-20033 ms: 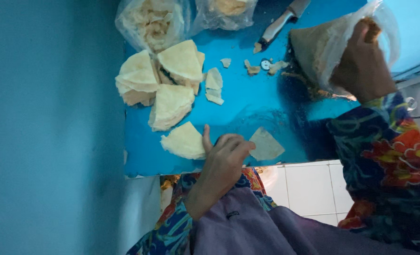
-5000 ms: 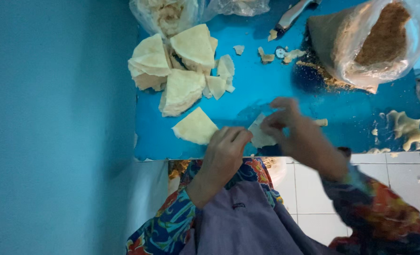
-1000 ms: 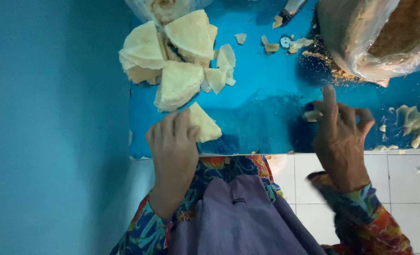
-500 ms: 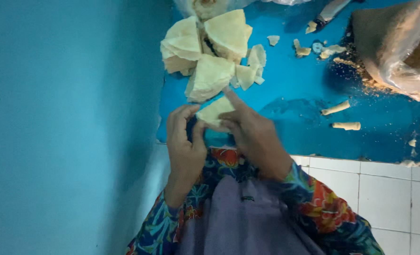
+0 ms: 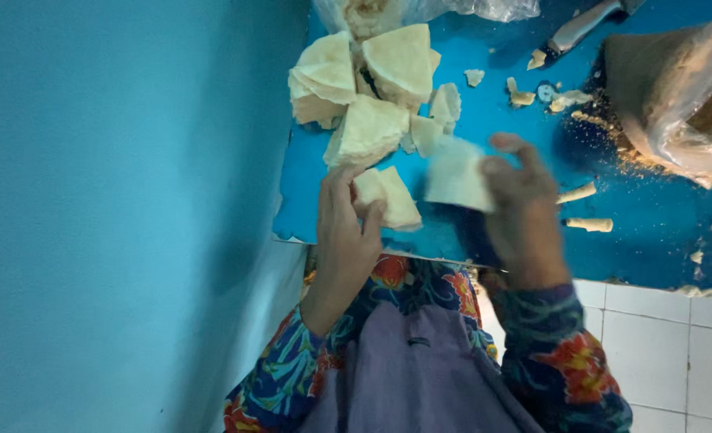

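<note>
Head view, looking down on a blue table set against a blue wall. The left hand lies on a small stack of pale triangular sheets near the table's front edge; its thumb presses on the stack's near side and its fingers curl along the stack's left edge, so the stack is held down rather than lifted. The right hand, blurred by motion, pinches 1 loose sheet between thumb and fingers; the sheet hangs above the table, just right of the stack and apart from it. How the remaining right fingers sit behind the sheet cannot be told.

Beyond the stack stands a pile of the same folded sheets, heaped loosely in several wedges, with the nearest wedge just above the left fingertips. At the table's far edge lies a clear bag holding pale material. To the right, a large plastic bag of brown filling sits open, with brown crumbs scattered on the table at its foot. 2 rolled pieces lie side by side between this bag and the right hand. A knife rests near the far edge, with dough scraps below it.

The person's patterned sleeves and a grey-purple garment fill the lower frame; white floor tiles show at lower right
</note>
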Available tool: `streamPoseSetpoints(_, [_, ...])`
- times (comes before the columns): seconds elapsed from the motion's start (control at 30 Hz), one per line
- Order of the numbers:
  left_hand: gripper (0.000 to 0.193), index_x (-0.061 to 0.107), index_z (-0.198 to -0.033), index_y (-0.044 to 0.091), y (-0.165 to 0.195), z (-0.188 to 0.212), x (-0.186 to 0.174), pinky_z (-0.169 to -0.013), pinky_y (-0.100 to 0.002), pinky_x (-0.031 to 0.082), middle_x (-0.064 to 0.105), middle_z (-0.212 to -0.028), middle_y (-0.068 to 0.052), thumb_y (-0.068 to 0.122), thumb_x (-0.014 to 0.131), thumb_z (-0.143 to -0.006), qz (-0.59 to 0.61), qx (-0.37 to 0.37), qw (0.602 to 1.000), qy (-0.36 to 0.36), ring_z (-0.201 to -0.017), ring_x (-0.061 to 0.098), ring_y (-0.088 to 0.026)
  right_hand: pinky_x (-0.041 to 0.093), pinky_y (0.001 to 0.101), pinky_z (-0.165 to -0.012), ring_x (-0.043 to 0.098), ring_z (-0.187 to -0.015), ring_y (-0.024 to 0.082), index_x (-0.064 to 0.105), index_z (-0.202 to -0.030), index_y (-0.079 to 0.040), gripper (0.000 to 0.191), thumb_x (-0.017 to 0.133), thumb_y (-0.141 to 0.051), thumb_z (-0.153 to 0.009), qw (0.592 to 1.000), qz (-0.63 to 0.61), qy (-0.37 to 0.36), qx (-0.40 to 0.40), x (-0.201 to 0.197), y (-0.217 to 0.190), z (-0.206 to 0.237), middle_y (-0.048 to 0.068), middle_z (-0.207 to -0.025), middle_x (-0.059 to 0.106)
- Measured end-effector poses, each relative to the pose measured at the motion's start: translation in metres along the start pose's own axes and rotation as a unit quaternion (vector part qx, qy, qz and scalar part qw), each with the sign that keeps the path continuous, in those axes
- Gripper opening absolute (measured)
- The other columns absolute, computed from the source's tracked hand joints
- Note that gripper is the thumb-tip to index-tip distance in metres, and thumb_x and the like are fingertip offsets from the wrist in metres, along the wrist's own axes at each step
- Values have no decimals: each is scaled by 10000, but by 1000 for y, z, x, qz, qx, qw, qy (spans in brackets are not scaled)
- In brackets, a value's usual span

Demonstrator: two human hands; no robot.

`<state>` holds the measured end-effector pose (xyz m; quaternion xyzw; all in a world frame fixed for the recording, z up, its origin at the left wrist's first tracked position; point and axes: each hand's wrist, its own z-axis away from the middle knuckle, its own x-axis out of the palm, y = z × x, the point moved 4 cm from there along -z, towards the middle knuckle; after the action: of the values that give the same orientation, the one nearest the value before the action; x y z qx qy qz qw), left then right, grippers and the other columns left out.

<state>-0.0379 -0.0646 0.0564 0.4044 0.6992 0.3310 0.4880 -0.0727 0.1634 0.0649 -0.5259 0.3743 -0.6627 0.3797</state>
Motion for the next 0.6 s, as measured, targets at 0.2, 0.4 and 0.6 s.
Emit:
streamPoseSetpoints(0.2, [319,596,-1325,2,40,11,15,-881,-371,567,627,-1235,-186,136,624,-1037,24,53,998,-6,-1062,670,-263,555,280,-812,666,-928,160,435,-1423,-32,364,612,81,-1125,947,214,19,-238,-19,-44,51,119,-1051,678])
streamPoseSetpoints(0.4, [250,688,-1281,-20,48,15,68,-726,-269,540,754,-979,-93,121,599,-1095,309,-82,942,-98,-865,656,-82,589,341,-900,754,-1104,267,353,-1475,-24,577,644,50,-982,829,482,-54,-277,2,-22,84,186,-1172,760])
streamPoseSetpoints(0.6, [362,632,-1429,-1,47,27,78,-701,-234,516,711,-887,-49,138,539,-1108,269,-84,953,-112,-796,631,-61,606,372,-984,707,-1188,253,297,-1543,-38,657,620,88,-985,928,319,-48,-185,-17,-17,79,200,-1271,697])
